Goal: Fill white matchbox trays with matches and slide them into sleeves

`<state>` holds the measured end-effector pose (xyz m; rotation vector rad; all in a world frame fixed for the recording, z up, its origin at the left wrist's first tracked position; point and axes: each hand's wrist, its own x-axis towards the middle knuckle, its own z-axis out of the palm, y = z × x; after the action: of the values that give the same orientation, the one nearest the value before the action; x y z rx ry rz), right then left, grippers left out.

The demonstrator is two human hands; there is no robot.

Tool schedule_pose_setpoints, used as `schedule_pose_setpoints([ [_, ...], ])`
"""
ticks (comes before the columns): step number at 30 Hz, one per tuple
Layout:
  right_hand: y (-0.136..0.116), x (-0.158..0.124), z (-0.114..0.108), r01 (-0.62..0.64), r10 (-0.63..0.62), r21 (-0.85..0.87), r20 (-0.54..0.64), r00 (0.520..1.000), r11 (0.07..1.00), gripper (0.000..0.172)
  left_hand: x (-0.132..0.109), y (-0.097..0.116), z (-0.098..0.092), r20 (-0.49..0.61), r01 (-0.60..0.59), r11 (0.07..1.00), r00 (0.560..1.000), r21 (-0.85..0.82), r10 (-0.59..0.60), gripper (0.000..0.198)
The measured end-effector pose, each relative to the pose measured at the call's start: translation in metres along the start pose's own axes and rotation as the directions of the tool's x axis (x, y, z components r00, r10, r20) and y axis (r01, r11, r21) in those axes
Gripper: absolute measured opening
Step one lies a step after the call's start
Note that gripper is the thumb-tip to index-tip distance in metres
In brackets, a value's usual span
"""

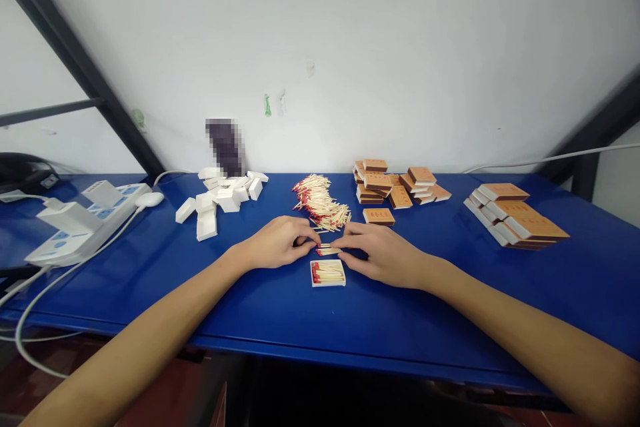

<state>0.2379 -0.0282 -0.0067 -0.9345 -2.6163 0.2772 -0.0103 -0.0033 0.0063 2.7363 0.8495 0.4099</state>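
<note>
Between my hands lies a small bunch of red-tipped matches, just above the table. The fingertips of my left hand close at the red-headed end. At the plain ends are the thumb and fingers of my right hand, bent around them. Right below sits an open white matchbox tray, partly filled with matches, their heads to the left. Beyond my hands spreads a loose heap of matches, red heads mostly to the left.
Empty white trays are piled at the back left. Brown matchboxes form a loose pile at the back right, and a neater stack of matchboxes stands farther right. A white power strip with cables occupies the left of the blue table.
</note>
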Motion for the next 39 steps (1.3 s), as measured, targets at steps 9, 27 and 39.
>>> schedule_pose_setpoints([
  [9,0.000,0.000,0.001,-0.012,0.011,-0.016,-0.007,1.000,1.000,0.031,-0.001,-0.004,-0.001,-0.065,0.024,0.996,0.998,0.084,-0.018,0.023],
  [27,-0.001,0.000,-0.001,-0.002,0.002,-0.011,0.000,1.000,1.000,0.031,-0.001,-0.007,-0.004,-0.060,0.071,0.974,0.996,0.215,-0.059,0.026],
  [39,-0.002,0.000,-0.001,-0.017,0.017,-0.008,0.029,0.999,1.000,0.031,0.000,-0.007,-0.004,-0.053,0.068,0.974,0.997,0.217,-0.058,0.026],
])
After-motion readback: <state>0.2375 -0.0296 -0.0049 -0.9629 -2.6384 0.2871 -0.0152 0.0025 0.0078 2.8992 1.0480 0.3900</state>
